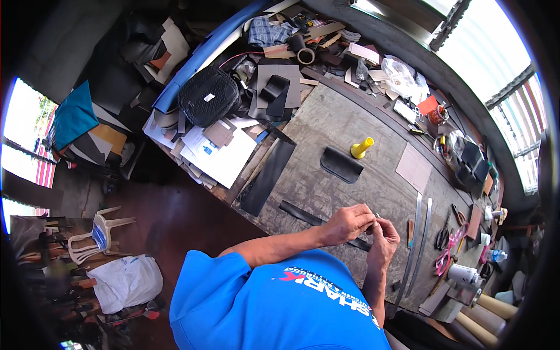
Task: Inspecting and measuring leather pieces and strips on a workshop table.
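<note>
Above the near part of the worktable (373,181), my left hand (349,225) and my right hand (385,238) meet fingertip to fingertip. Both are closed in a pinch around something small, too hidden to name. Behind and below them a narrow black strip (300,213) lies across the tabletop, partly covered by my left hand. Farther off rests a black leather-like piece (342,164) with rounded corners. Just beyond its right end stands a yellow flared object (361,148). To the right of my hands are a small knife-like tool (410,233) and two long metal rulers (415,251).
Scissors with pink handles (444,261) and other tools crowd the right edge. A pale square sheet (414,167) lies farther back. Left are a wide black strip (269,178), papers (219,154) and a black bag (209,95). Scraps line the far side; a plastic chair (100,236) stands left.
</note>
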### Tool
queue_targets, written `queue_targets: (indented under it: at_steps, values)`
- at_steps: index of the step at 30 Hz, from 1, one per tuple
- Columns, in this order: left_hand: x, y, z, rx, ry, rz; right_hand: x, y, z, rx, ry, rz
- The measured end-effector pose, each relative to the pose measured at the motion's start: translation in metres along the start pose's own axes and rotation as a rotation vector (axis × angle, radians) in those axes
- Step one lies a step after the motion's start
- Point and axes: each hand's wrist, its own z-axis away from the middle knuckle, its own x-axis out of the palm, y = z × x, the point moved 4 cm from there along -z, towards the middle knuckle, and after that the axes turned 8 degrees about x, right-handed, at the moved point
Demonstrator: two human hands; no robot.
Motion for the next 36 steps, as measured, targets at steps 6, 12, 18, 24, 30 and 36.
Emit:
queue_targets:
  at_steps: [6, 12, 18, 24, 30, 36]
  values:
    - [0.005, -0.008, 0.003, -0.369, 0.127, 0.258, 0.013, 0.001, 0.005, 0.099, 0.105, -0.374]
    - [-0.005, -0.018, 0.011, -0.668, 0.194, 0.546, 0.031, -0.015, -0.002, 0.050, 0.018, -0.146]
    - [0.000, -0.019, 0.015, -0.725, 0.167, 0.593, 0.022, -0.019, -0.001, 0.062, 0.015, -0.062]
    - [-0.001, -0.022, 0.018, -0.706, 0.199, 0.495, 0.021, -0.030, -0.001, -0.130, 0.066, 0.201]
    - [-0.002, -0.029, 0.021, -0.776, 0.207, 0.527, 0.013, -0.081, -0.003, -0.460, -0.101, 0.866]
    - [-0.002, -0.026, 0.016, -0.840, 0.172, 0.616, 0.022, -0.083, -0.007, -0.590, -0.122, 1.041]
